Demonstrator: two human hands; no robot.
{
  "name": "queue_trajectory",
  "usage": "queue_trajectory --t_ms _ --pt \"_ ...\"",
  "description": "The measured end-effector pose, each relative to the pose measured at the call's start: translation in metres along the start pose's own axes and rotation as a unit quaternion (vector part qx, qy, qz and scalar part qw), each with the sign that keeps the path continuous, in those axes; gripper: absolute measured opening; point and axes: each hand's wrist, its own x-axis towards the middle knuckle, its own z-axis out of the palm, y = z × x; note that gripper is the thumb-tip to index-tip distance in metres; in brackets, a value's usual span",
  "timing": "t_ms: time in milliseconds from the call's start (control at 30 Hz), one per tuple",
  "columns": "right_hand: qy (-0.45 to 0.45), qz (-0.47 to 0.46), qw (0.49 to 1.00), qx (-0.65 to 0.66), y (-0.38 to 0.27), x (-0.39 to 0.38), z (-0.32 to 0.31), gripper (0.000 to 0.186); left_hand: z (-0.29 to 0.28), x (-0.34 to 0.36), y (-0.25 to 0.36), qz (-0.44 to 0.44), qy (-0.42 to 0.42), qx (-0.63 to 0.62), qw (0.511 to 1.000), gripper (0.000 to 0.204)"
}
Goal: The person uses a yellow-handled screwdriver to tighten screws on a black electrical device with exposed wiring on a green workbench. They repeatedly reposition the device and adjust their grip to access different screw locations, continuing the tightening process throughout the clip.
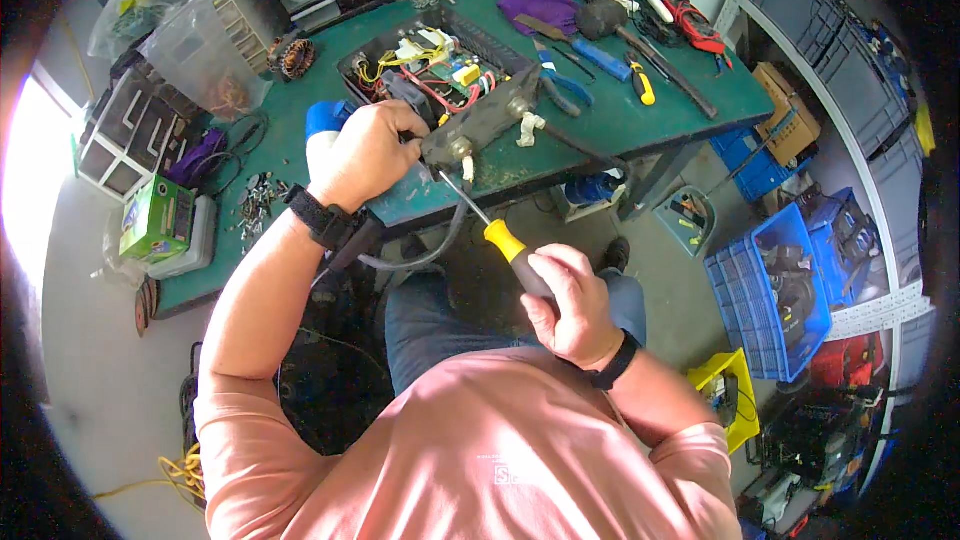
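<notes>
My right hand (570, 302) is wrapped round the yellow and black handle of a screwdriver (505, 238). Its shaft points up and left, and the tip meets the lower left edge of a dark end panel (485, 130). Closed at that panel's left end is my left hand (365, 155), its fingertips partly hidden. The panel, with cable stubs, sits at the near side of an opened black device case (505, 45). Inside the case are a green circuit board (437, 70) and yellow, red and white wires. A blue object (327, 117) shows behind my left hand.
On the green workbench (660, 130) lie pliers (567, 85), a hammer (660, 65), a yellow-handled tool (641, 85) and a copper coil (293, 57). Loose screws (262, 202) are scattered at left. A grey cable (430, 252) hangs off the front edge. Blue crates (770, 290) stand at right.
</notes>
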Motion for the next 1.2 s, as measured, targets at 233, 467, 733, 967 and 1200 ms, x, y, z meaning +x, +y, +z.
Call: queue_trajectory --t_ms 233,467,733,967,1200 --pt "0.003 -0.124 0.991 -0.044 -0.002 0.005 0.000 0.040 0.001 0.001 0.002 0.000 0.002 -0.001 1.000 0.014" --pt "0.036 -0.025 0.999 0.007 -0.008 0.014 -0.002 0.035 0.002 0.001 0.001 0.001 -0.002 -0.003 1.000 0.014" --pt "0.080 0.012 0.997 0.006 -0.009 0.011 -0.001 0.045 0.003 0.002 -0.002 0.017 0.002 -0.005 1.000 0.014" --pt "0.058 -0.106 0.991 -0.048 -0.005 0.012 -0.003 0.036 0.004 0.002 0.000 0.004 -0.001 0.004 1.000 0.015" --pt "0.067 -0.086 0.993 -0.052 0.000 0.010 -0.001 0.052 0.002 0.002 0.001 -0.002 -0.006 0.003 1.000 0.014"
